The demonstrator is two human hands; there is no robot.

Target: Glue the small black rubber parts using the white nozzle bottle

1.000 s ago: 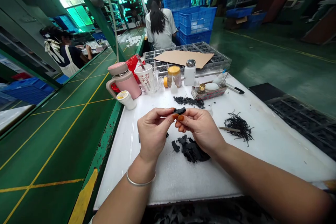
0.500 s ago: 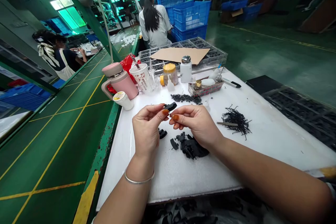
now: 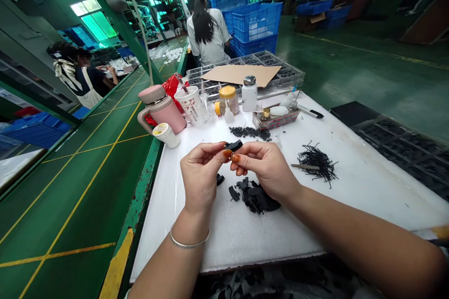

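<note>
Both my hands are raised over the white table, pinching one small black plastic part between their fingertips. My left hand grips its left end with thumb and forefinger; a silver bangle circles that wrist. My right hand pinches the right end. Under my right hand lies a pile of similar black parts, and one loose black piece rests by my left hand.
A bundle of thin black pins lies to the right, small black bits farther back. A pink mug, cups, jars and a white bottle stand at the far edge. Trays sit right; people work beyond.
My hands stay pinched on the black part and have drawn slightly closer together; the view has shifted a little.
</note>
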